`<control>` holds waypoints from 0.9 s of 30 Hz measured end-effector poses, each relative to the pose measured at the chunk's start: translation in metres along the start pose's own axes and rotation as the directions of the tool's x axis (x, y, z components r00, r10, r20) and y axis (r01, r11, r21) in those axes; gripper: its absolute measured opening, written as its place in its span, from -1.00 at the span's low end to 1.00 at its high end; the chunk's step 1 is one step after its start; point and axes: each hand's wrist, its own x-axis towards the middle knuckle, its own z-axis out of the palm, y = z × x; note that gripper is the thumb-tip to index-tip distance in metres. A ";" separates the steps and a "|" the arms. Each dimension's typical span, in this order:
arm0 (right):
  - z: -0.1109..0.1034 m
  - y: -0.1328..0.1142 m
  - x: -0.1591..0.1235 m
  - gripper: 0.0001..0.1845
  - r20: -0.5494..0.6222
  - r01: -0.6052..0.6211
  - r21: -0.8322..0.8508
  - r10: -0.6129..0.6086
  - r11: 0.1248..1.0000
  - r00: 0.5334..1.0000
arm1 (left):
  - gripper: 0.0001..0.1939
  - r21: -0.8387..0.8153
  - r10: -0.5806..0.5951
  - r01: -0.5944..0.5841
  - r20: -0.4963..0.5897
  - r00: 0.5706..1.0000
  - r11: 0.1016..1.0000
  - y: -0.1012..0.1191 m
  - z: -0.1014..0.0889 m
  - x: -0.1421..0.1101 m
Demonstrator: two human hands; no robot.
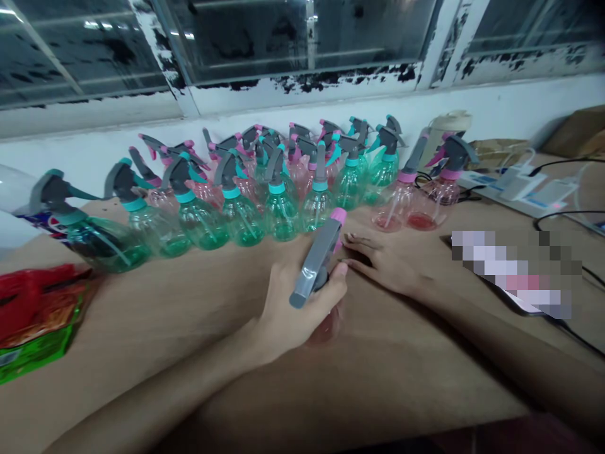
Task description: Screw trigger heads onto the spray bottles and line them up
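Note:
My left hand (293, 302) is wrapped round a pink spray bottle (317, 261) with a grey trigger head and pink nozzle, holding it over the brown table (189, 328). The bottle's pink body shows faintly below my fingers. My right hand (385, 261) lies flat on the table just right of the bottle, fingers stretched out toward its nozzle, holding nothing. Behind both hands stand several green spray bottles (241, 217) and pink spray bottles (409, 202) in rows along the wall.
A red and green packet (35, 318) lies at the left edge. A white power strip (517, 183) with cables sits at the right. A beige container (447, 129) stands behind the pink bottles. A phone (513, 296) lies by my right forearm.

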 end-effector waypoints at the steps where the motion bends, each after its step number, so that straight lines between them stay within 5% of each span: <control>1: 0.001 0.000 0.000 -0.50 -0.002 0.001 -0.001 -0.001 1.000 1.000 | -0.77 0.006 0.012 -0.012 0.016 1.000 1.000 0.000 -0.001 0.000; 4: 0.001 0.000 0.000 -0.49 0.006 0.008 -0.011 -0.008 1.000 1.000 | -0.72 -0.001 0.010 -0.010 0.068 0.998 1.000 0.000 -0.003 0.000; 7: 0.001 0.000 0.001 -0.48 0.016 0.011 -0.022 -0.011 1.000 1.000 | -0.96 -0.023 -0.021 0.023 0.112 0.994 0.999 0.002 -0.004 0.000; 11: 0.000 0.000 0.001 -0.46 0.026 0.005 0.001 -0.005 1.000 1.000 | -0.69 -0.037 -0.024 0.029 0.127 0.992 0.999 0.003 -0.004 0.001; 17: 0.001 0.001 0.001 -0.50 0.024 0.003 0.066 -0.004 0.998 1.000 | -0.95 -0.047 0.048 -0.042 0.144 0.988 0.998 0.000 -0.007 0.008; 27: -0.004 -0.004 0.002 -0.47 0.050 -0.010 -0.023 0.011 1.000 0.999 | -0.86 -0.028 0.058 -0.055 0.126 0.990 0.998 0.000 -0.010 0.006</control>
